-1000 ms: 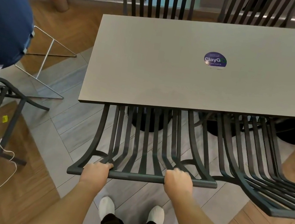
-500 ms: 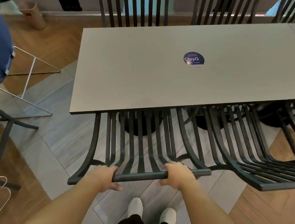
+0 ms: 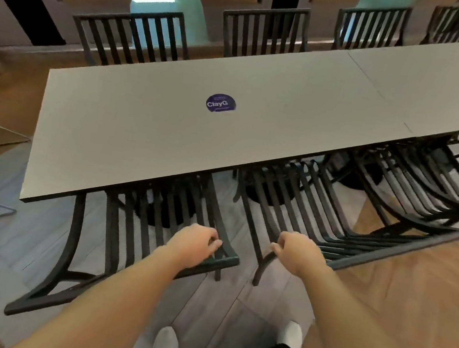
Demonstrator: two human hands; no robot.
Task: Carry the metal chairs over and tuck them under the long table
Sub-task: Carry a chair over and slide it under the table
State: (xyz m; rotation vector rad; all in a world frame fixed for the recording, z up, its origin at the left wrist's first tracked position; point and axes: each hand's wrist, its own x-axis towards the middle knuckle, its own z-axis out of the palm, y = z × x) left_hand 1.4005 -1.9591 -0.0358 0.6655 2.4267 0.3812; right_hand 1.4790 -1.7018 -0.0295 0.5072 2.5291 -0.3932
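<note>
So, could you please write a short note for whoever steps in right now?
Left hand grips the top rail of the near metal chair, at its right end. Right hand holds the left end of the next chair's top rail.
Both chairs sit tucked under the long table on the near side; further chairs line the far side.
Done: the near chair is in.
Left: probably let go and square the two chairs; whether more chairs wait elsewhere cannot be seen.
</note>
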